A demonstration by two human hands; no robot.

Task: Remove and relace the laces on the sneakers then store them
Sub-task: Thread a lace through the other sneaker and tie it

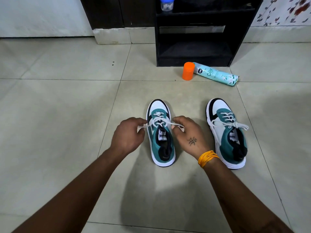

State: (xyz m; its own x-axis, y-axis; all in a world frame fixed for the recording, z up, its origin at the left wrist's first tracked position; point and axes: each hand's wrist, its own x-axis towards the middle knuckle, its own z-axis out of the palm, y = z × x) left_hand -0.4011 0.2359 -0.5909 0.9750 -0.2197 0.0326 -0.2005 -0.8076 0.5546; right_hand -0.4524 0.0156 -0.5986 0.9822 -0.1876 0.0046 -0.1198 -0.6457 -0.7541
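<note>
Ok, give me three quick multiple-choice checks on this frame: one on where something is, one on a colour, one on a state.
1. Where does the spray can lie?
A. on the floor before the black shelf unit
B. inside the shelf
C. between the sneakers

2. What colour is the cap beside the can?
A. blue
B. orange
C. white

3. What are both hands doing?
A. resting flat on the floor
B. lifting the right sneaker
C. pinching the lace of the left sneaker

Answers: 1 A, it lies on the tiles; 2 B, bright orange; 3 C, left hand and right hand each hold a lace end, while the right sneaker stays tied.
</note>
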